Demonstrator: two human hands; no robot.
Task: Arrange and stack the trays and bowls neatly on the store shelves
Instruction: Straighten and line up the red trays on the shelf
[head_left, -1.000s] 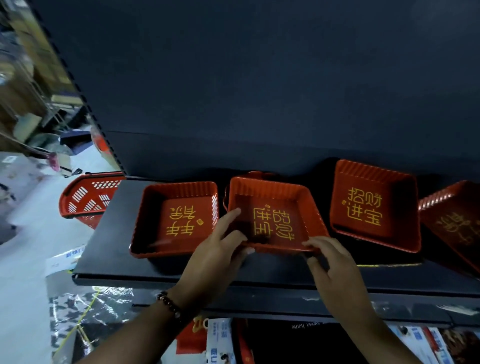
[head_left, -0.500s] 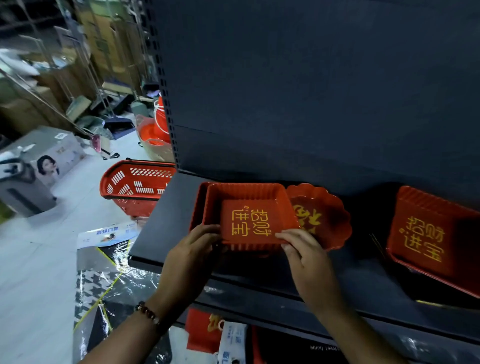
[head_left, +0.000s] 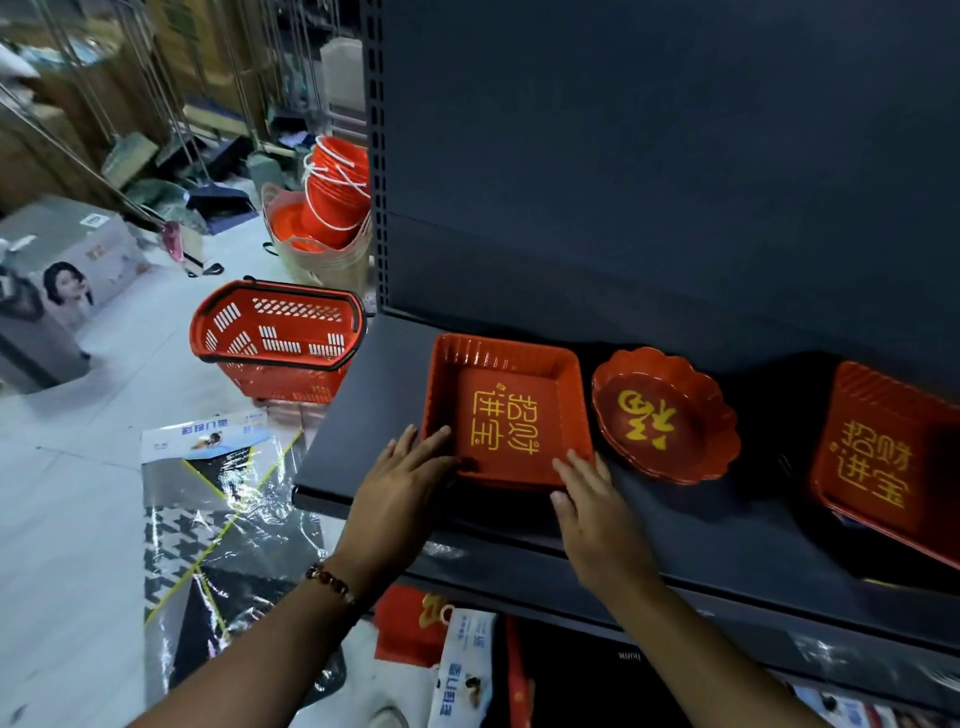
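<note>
The square tray (head_left: 506, 413) is now sitting nested on the other at the shelf's (head_left: 363, 415) left end, moved leftward. Both hands, left (head_left: 400, 480) and right (head_left: 589, 499), are resting with fingers spread against its front corners (bowl (head_left: 667, 415) uncovered beside it), so this stack looks finished.

There is a single view, from a wide-angle camera worn on the person's head. It looks forward and steeply down onto the left end of a dark shelf (head_left: 675, 519), close enough that both forearms rise from the bottom edge and fill the lower middle. The shelf's back panel (head_left: 649, 156) fills the upper right. To the left the view opens past the shelf end onto the shop floor (head_left: 78, 467). Straight lines bow towards the edges.
</note>
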